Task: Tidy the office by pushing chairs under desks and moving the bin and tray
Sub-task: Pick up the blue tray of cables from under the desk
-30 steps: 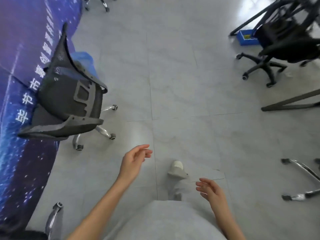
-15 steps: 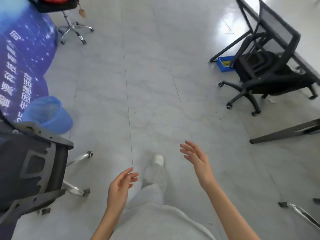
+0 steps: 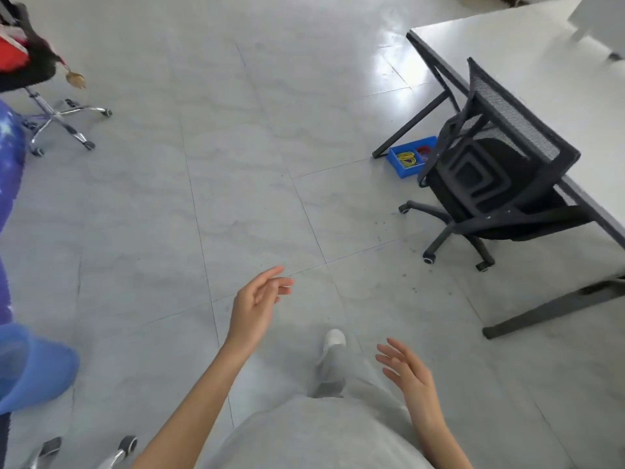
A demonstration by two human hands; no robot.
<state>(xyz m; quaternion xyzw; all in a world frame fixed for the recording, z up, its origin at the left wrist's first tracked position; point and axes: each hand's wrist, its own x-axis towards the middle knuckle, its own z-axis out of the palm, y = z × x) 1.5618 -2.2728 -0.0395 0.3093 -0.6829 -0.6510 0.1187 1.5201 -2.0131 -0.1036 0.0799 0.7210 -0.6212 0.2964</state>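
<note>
Both hands, left hand [image 3: 255, 301] and right hand [image 3: 407, 370], hang open and empty; the wheeled chair [image 3: 490, 177] should roll easily if pushed by its stiff backrest toward the counter [image 3: 527, 62].

Floor [image 3: 257, 184] is glossy pale tile, marbled, with glare patches. Black chair [image 3: 497, 177] has a mesh back, matt plastic frame and base. Desk [image 3: 527, 62] top smooth matt white, legs matt dark metal. Tray [image 3: 411, 160] glossy blue plastic. Bin [image 3: 33, 367] probably translucent blue plastic, blurred. Far chair base [image 3: 61, 123] shiny chrome.
</note>
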